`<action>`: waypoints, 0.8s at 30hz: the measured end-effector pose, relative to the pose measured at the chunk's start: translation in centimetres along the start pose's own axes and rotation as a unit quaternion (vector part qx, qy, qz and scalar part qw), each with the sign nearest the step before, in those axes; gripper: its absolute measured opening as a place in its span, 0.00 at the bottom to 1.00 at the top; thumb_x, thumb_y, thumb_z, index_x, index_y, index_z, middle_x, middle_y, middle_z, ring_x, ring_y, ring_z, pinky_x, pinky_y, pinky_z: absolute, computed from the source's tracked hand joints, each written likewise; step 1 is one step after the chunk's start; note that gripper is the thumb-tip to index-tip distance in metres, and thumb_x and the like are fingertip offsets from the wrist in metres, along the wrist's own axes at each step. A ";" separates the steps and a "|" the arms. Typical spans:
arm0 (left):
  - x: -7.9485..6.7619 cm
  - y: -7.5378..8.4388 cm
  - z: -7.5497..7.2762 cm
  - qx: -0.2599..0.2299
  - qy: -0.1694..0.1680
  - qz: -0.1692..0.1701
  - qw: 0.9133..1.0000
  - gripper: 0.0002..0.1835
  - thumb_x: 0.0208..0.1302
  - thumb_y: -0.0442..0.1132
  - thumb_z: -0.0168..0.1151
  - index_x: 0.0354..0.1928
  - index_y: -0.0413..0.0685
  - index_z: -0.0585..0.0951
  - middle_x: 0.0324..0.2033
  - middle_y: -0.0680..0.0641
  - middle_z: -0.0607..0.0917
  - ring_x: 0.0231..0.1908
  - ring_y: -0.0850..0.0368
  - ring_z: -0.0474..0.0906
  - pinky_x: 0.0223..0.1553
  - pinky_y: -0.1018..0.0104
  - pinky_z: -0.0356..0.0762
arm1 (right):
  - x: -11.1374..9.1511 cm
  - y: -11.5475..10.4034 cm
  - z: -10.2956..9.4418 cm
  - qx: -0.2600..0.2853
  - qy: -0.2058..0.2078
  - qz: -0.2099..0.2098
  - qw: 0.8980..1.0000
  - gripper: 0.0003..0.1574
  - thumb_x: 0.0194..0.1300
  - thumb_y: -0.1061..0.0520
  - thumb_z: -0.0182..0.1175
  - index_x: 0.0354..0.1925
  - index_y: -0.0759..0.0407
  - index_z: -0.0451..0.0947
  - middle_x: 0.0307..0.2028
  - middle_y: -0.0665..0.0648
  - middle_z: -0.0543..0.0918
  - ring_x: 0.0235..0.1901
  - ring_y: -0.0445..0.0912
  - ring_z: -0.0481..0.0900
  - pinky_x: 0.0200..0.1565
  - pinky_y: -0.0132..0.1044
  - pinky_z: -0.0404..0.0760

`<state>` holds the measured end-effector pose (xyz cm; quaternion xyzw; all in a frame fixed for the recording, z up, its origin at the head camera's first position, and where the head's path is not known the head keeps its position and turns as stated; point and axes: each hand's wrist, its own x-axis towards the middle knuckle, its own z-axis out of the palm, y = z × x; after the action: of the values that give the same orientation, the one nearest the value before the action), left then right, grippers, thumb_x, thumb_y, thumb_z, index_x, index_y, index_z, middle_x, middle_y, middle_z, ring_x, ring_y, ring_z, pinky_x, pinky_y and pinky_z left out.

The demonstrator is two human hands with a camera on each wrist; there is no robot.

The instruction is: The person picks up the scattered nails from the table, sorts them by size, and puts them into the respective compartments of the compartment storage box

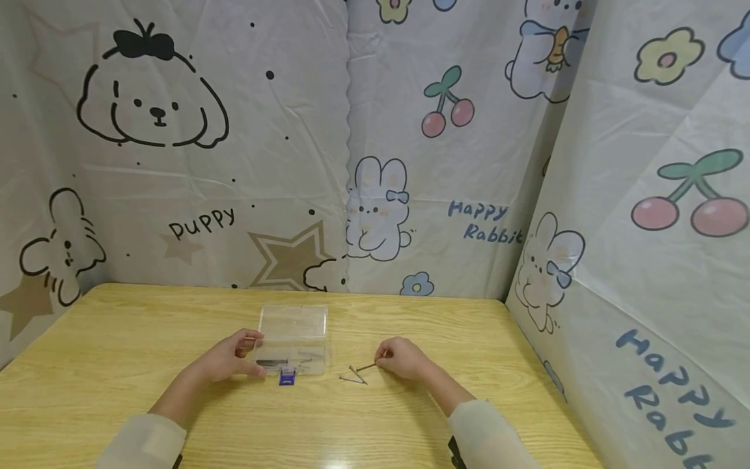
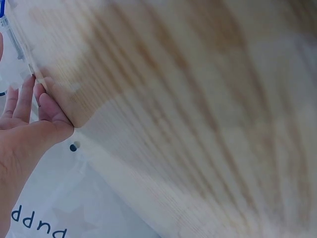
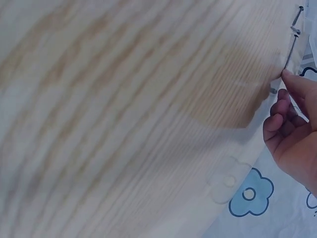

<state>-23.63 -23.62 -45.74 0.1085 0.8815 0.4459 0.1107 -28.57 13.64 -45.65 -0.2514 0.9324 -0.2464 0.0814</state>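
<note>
A clear plastic box (image 1: 291, 324) with its lid raised stands on the table, with a blue latch (image 1: 286, 377) at its front. A dark strip and several thin pieces lie inside, too small to identify. My left hand (image 1: 236, 355) holds the box's left side, thumb near the front corner and fingers farther back; the left wrist view catches this hand (image 2: 34, 119) at its edge. To the right of the box, my right hand (image 1: 404, 358) pinches one end of a thin metal nail (image 1: 366, 367). Other nails (image 1: 353, 380) lie beside it on the table.
The wood-grain table (image 1: 281, 430) runs back to a printed cloth (image 1: 263, 169) hanging behind it. Another printed cloth panel (image 1: 615, 273) borders the right side.
</note>
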 end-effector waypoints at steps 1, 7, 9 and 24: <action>0.0 0.0 0.0 0.000 -0.001 0.000 1.000 0.43 0.50 0.47 0.72 0.63 0.35 0.61 0.62 0.28 0.67 0.59 0.28 0.62 0.59 0.38 0.64 | -0.1 0.0 0.0 -0.002 -0.003 -0.004 1.000 0.04 0.63 0.59 0.58 0.32 0.57 0.80 0.26 0.49 0.78 0.27 0.39 0.68 0.31 0.31 0.68; -0.1 0.0 0.0 -0.002 -0.001 -0.001 1.000 0.43 0.50 0.48 0.72 0.63 0.36 0.62 0.62 0.28 0.66 0.60 0.27 0.61 0.59 0.38 0.63 | -0.3 0.2 0.0 -0.002 -0.017 -0.007 1.000 0.06 0.67 0.59 0.55 0.34 0.59 0.78 0.28 0.50 0.77 0.28 0.40 0.68 0.32 0.32 0.69; 0.0 0.0 0.0 -0.004 0.000 -0.002 1.000 0.43 0.50 0.48 0.72 0.63 0.36 0.62 0.62 0.28 0.66 0.60 0.27 0.61 0.59 0.38 0.63 | -0.4 0.3 0.0 0.005 -0.016 -0.001 1.000 0.06 0.67 0.59 0.54 0.34 0.59 0.77 0.28 0.50 0.77 0.28 0.40 0.68 0.31 0.32 0.69; 0.1 -0.1 0.0 -0.013 0.001 -0.008 1.000 0.43 0.49 0.47 0.72 0.63 0.37 0.62 0.62 0.28 0.66 0.60 0.27 0.61 0.59 0.38 0.63 | 0.3 -0.7 0.3 0.091 0.024 0.044 0.995 0.10 0.68 0.56 0.53 0.39 0.62 0.77 0.32 0.53 0.78 0.31 0.41 0.70 0.34 0.32 0.71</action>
<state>-23.68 -23.64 -45.84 0.0992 0.8769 0.4561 0.1149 -28.43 12.90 -45.57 -0.1958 0.9180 -0.3325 0.0919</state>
